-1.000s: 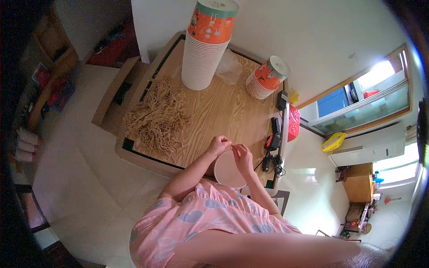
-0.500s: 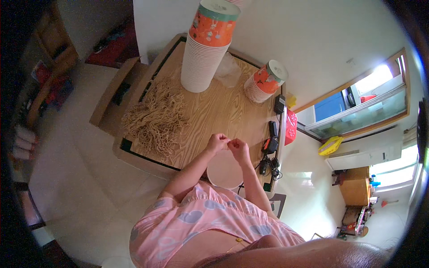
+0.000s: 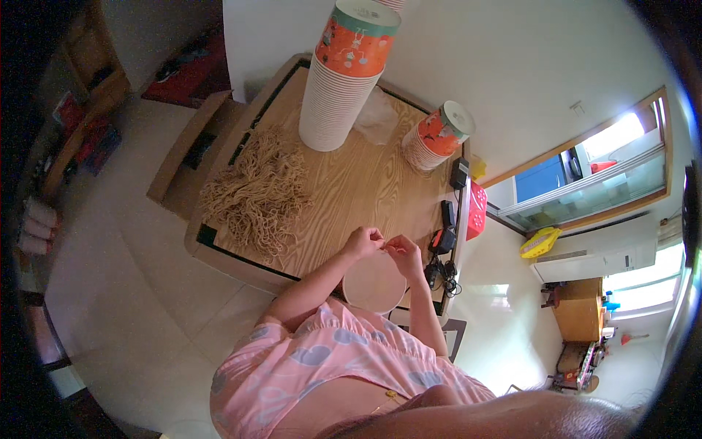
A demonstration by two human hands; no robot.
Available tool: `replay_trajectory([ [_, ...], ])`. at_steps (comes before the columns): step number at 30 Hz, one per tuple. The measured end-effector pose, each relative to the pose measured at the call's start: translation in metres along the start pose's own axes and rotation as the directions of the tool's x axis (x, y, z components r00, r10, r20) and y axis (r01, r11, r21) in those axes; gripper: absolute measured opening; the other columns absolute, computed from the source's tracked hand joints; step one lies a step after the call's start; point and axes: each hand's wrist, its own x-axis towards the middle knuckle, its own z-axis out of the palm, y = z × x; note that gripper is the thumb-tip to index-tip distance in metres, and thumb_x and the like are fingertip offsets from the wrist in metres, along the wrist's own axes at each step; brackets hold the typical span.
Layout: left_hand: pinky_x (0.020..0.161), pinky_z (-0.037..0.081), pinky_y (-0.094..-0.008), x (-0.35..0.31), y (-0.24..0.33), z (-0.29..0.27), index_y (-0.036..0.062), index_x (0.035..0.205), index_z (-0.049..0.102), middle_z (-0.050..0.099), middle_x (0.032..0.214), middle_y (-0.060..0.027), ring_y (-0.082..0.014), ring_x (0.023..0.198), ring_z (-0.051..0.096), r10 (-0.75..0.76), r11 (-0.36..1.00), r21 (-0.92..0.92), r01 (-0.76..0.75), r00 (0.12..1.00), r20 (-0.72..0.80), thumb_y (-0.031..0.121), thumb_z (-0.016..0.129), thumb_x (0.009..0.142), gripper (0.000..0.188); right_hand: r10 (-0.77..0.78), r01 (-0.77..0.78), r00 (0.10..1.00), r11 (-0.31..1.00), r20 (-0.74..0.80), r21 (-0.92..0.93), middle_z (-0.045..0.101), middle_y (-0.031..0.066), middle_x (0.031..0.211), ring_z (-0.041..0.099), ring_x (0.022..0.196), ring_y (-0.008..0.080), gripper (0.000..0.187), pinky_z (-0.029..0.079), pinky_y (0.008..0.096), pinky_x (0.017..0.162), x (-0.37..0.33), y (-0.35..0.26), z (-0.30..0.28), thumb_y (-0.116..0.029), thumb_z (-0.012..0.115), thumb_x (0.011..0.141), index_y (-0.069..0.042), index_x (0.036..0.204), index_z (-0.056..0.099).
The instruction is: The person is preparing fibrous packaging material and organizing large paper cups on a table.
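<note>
At the table's near edge stands a round, pale paper bucket [image 3: 374,287], its side mostly hidden from me. Over its far rim my left hand [image 3: 363,242] and my right hand [image 3: 404,254] meet, fingertips pinched close together. Whatever they hold is too small to make out. A loose heap of tan cords [image 3: 256,201] lies on the table to the left of my hands. Beyond them rises a tall stack of white paper buckets [image 3: 335,102], upside down, the top one printed orange and green. A shorter stack of similar buckets [image 3: 437,137] stands at the far right.
The wood-grain table [image 3: 351,190] has a dark inlaid border. Along its right side lie black adapters and cables [image 3: 442,252], beside a red plastic basket [image 3: 477,210]. A crumpled clear bag [image 3: 376,117] sits between the stacks. An open cardboard box [image 3: 190,157] is at the left.
Both hands have shifted slightly right and nearer to me, still together at the bucket's rim. The fingers of my right hand are now a little more spread out along it.
</note>
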Motion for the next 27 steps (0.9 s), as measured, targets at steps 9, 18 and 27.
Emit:
replay_trajectory([
  [9, 0.056, 0.046, -0.0297, 0.006, 0.017, 0.008, 0.0044, 0.070, 0.056, 0.060, 0.066, -0.0056, -0.0152, 0.059, 0.057, 0.013, 0.984, 0.179, -0.010, 1.000, -0.016, 0.014, 0.062, 0.067, 0.011, -0.021, 0.046, 0.993, 0.974, -0.113, 0.223, 0.057, 0.0029, 0.074, 0.055, 0.071, 0.0095, 0.005, 0.044, 0.0203, 0.064, -0.008, 0.000, 0.007, 0.002, 0.054, 0.077, 0.000, 0.082, 0.054],
  [18, 0.058, 0.047, -0.0293, 0.009, -0.010, 0.008, 0.0060, 0.068, 0.058, 0.061, 0.065, -0.0064, -0.0160, 0.061, 0.059, -0.034, 0.999, -0.002, 0.034, 0.998, 0.054, 0.017, 0.064, 0.064, 0.013, -0.013, 0.017, 1.000, 0.968, -0.017, 0.250, 0.056, 0.0028, 0.077, 0.054, 0.073, 0.0098, 0.004, 0.044, 0.0208, 0.067, -0.006, 0.012, 0.001, 0.000, 0.053, 0.079, 0.000, 0.083, 0.053],
  [27, 0.057, 0.047, -0.0296, -0.008, 0.023, -0.005, 0.0050, 0.065, 0.057, 0.061, 0.064, -0.0070, -0.0161, 0.060, 0.059, 0.005, 0.996, 0.091, -0.014, 0.995, 0.101, 0.015, 0.064, 0.062, 0.013, -0.030, 0.043, 0.995, 0.990, -0.099, 0.136, 0.054, -0.0001, 0.074, 0.049, 0.068, 0.0061, 0.004, 0.041, 0.0187, 0.062, -0.016, 0.008, 0.008, -0.002, 0.055, 0.079, -0.001, 0.082, 0.053],
])
